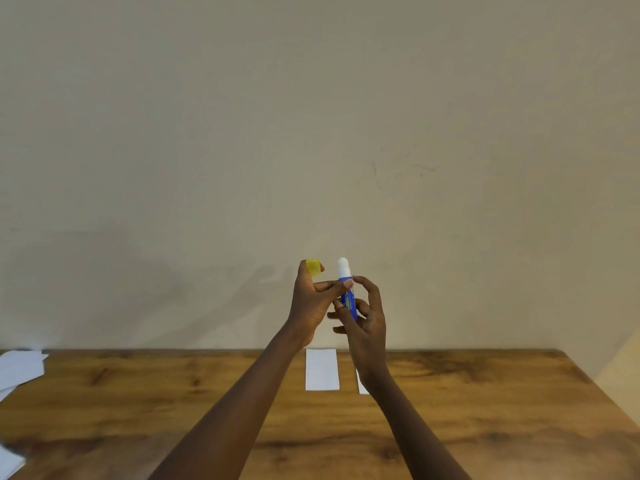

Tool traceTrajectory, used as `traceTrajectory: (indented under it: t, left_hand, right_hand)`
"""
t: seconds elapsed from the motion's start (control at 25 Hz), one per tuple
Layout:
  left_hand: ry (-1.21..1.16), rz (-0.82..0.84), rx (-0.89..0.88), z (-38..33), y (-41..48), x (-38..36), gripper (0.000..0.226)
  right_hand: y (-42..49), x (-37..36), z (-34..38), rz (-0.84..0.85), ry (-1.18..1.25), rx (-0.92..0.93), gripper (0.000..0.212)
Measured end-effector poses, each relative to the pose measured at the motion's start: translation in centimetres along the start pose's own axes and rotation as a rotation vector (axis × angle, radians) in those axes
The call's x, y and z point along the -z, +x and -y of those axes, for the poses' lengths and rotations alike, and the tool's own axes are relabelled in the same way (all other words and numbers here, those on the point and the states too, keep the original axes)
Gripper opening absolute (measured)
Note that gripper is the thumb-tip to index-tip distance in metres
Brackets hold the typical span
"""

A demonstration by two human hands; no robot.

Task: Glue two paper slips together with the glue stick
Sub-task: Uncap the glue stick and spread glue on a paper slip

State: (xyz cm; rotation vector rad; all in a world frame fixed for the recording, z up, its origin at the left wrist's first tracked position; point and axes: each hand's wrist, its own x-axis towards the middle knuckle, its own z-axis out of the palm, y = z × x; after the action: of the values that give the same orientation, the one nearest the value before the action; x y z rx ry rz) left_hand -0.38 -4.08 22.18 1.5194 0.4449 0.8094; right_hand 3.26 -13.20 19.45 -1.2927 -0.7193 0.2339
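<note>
Left hand (308, 303) pinches yellow cap (313, 266); right hand (369, 323) grips glue stick (349, 301) (uncapped, upright) beside it.

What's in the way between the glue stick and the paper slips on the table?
Nothing visible. The yellow cap is off, in the left hand; the right hand holds the glue stick above the paper slips.

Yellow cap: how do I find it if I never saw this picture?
Look above the wooden table, in front of the plain wall. The raised left hand pinches the yellow cap, just left of the glue stick in the right hand. It is the only yellow thing; the stick is blue with a white tip.
</note>
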Motion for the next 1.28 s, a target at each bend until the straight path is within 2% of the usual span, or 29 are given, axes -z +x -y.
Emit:
traceTrajectory:
  t: [0.08,0.2,0.4,0.52,0.6,0.68,0.84,0.88,1.0,1.16,1.28]
  left_hand:
    - [-0.001,0.000,0.053,1.7,0.0,-0.2,0.043]
    - [0.021,0.001,0.131,4.9,0.1,-0.3,0.042]
    - [0.072,-0.030,0.309,13.2,-0.3,1.2,0.038]
    - [0.123,-0.109,0.386,18.1,-1.6,2.5,0.056]
    - [0.290,-0.170,0.372,20.6,-2.4,3.7,0.064]
    - [0.458,-0.183,0.306,22.8,-3.1,4.9,0.056]
    - [0.593,-0.119,0.241,26.1,-4.9,6.4,0.042]
    - [0.612,-0.119,0.219,26.5,-4.9,6.5,0.038]
    - [0.621,-0.178,0.207,26.7,-4.7,6.3,0.035]
    - [0.638,-0.203,0.233,26.5,-4.6,6.2,0.042]
    - [0.639,-0.212,0.242,26.0,-4.8,6.3,0.045]
  right_hand:
    - [0.1,-0.1,-1.6,-0.033,-0.043,0.000,0.041]
    - [0.0,0.0,-4.7,-0.085,-0.079,-0.036,0.034]
    - [-1.6,0.4,-11.3,-0.126,-0.089,-0.164,0.033]
    - [-2.4,0.6,-14.9,-0.170,-0.169,-0.213,0.036]
    - [-2.8,0.5,-16.6,-0.199,-0.232,-0.180,0.037]
    - [-3.1,0.3,-18.1,-0.235,-0.235,-0.158,0.032]
    - [-2.7,-0.5,-20.5,-0.354,-0.105,-0.239,0.026]
    - [-2.4,-1.0,-21.1,-0.365,-0.139,-0.233,0.026]
    - [-1.3,-2.3,-22.4,-0.249,-0.423,-0.198,0.026]
    - [-0.5,-2.2,-23.9,0.163,-0.747,-0.238,0.044]
    - [-2.4,-1.2,-23.4,0.291,-0.785,-0.292,0.051]
